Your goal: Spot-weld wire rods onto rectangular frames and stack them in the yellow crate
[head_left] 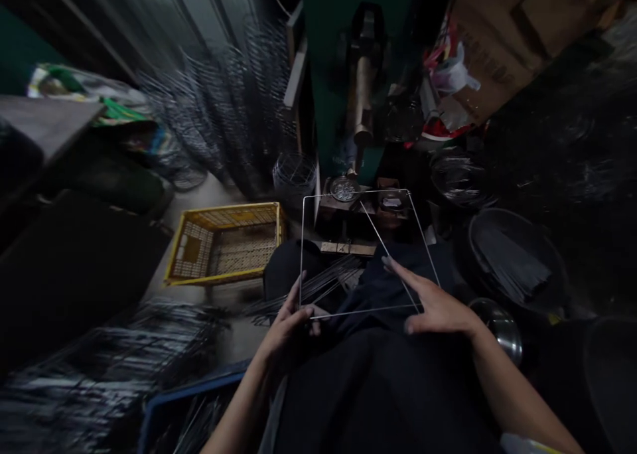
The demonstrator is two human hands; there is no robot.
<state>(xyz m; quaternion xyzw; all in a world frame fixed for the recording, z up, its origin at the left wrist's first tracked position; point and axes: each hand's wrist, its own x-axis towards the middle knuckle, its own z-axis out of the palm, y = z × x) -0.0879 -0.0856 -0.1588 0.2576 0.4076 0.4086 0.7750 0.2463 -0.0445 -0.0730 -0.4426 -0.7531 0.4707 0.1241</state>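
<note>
A square frame of thin bent wire spans the space above my lap. My left hand pinches its near left corner between thumb and fingers. At the near right corner, my right hand grips the frame, its index finger stretched forward. A straight wire slants across the frame from the far side to my right hand. Beyond my knees, the frame's far side lies over the small work plate of a machine, by a round dish of small metal bits.
To the left stands a yellow plastic crate. Stacked wire pieces and a blue bin lie lower left. Coiled wire guards stand behind. On the right are a black basin with wire rods and a cardboard box.
</note>
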